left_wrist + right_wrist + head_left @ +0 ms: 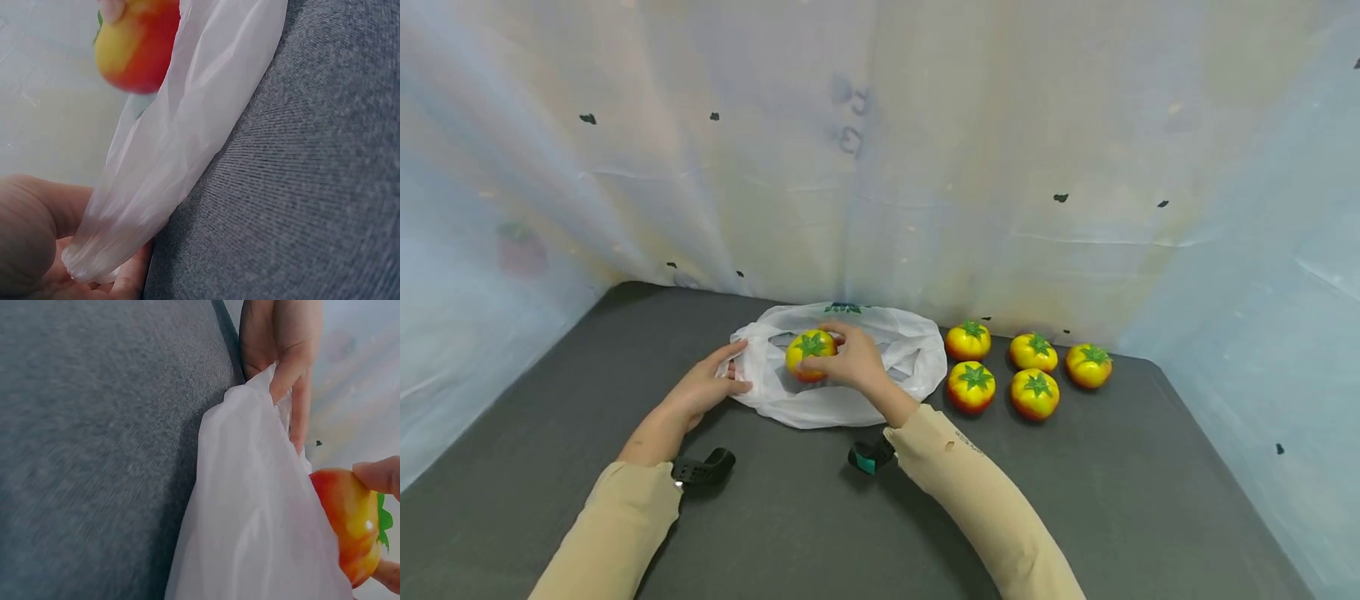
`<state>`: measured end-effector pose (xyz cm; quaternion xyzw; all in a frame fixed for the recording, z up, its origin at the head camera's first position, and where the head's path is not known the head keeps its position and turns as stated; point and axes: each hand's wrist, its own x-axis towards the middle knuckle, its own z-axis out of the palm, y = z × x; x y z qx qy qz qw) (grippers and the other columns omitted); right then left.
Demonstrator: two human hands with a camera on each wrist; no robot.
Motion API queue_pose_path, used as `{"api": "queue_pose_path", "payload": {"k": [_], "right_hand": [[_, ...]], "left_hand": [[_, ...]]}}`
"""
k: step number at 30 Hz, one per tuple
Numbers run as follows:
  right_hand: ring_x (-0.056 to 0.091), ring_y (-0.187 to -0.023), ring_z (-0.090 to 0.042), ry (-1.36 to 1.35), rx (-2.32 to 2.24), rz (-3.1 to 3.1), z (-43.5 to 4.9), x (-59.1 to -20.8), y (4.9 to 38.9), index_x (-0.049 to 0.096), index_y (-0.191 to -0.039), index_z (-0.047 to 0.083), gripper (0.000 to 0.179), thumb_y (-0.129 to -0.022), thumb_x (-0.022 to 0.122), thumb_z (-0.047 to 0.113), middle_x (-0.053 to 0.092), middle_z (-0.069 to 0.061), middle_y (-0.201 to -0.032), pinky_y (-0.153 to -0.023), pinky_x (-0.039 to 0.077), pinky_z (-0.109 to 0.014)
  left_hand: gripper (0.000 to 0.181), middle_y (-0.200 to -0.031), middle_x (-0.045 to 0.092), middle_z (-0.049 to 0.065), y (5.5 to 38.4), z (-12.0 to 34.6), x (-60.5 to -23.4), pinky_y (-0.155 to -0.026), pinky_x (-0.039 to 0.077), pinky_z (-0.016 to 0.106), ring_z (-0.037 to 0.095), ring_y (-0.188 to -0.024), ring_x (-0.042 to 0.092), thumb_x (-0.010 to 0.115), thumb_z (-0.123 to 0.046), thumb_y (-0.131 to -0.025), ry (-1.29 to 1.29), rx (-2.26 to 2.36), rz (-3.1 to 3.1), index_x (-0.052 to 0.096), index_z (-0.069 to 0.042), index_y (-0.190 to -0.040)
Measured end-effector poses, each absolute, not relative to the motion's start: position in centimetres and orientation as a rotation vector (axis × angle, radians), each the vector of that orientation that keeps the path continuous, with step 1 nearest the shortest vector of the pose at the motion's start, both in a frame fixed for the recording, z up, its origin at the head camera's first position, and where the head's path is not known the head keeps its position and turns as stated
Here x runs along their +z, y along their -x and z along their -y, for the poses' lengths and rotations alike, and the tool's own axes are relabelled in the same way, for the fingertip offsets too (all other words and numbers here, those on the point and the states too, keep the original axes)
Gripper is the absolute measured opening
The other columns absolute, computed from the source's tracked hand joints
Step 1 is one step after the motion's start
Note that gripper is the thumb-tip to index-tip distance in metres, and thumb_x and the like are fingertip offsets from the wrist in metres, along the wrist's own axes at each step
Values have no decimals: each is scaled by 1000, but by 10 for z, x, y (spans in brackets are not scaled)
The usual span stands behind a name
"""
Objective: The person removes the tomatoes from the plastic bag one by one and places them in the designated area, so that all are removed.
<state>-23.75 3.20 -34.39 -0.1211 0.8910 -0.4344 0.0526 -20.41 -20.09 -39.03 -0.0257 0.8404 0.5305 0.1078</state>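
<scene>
A white plastic bag (808, 414) lies on the dark table with its mouth spread open. My left hand (702, 387) holds the bag's left edge; the left wrist view shows the gathered plastic (119, 231) between thumb and fingers. Over the opening, my right hand (855, 360) grips a yellow-and-red tomato (810, 350) by its sides, its green leafy top facing up. The right wrist view shows this tomato (350, 519) partly behind the bag's near rim (250, 506). Its underside is hidden there.
Right of the bag stand several more tomatoes: two nearest it (967, 341) (971, 387), two beyond (1033, 352) (1034, 394), and one farthest right (1088, 366). Pale sheeting (940, 150) walls the table's back and sides. Black straps (703, 467) (871, 456) are at both wrists.
</scene>
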Motion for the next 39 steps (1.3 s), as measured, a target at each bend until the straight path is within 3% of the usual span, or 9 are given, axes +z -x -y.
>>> {"api": "queue_pose_path", "payload": {"k": [16,24,31,39], "right_hand": [[55,-111,-30,349,-1518,-2605,-88,-330,228,58,-133,20,59,-79,78,27,54,-13,-129,-69,58,-30],[57,-110,-31,362,-1505,-2656,-107,-327,225,58,-132,20,59,-78,78,29,56,-12,-129,-73,58,-31],[58,-110,-31,365,-1458,-2704,-124,-326,221,58,-133,21,59,-77,78,29,55,-12,-131,-78,56,-33],[58,-109,-34,338,-1530,-2635,-140,-320,217,56,-134,18,61,-78,79,24,54,-15,-131,-77,57,-33]], "left_hand": [[81,-158,-1,27,205,202,-391,-114,12,62,46,-144,-1,60,-9,-90,56,1561,-2458,12,-11,-155],[81,-158,-1,27,206,202,-391,-113,12,63,46,-144,-1,60,-10,-90,76,1542,-2457,12,-12,-155],[81,-156,8,29,207,202,-392,-113,16,61,44,-142,10,60,-10,-90,62,1544,-2458,11,-12,-155],[82,-157,-3,28,206,202,-389,-113,12,63,47,-144,-1,60,-12,-90,72,1516,-2470,11,-13,-155]]}}
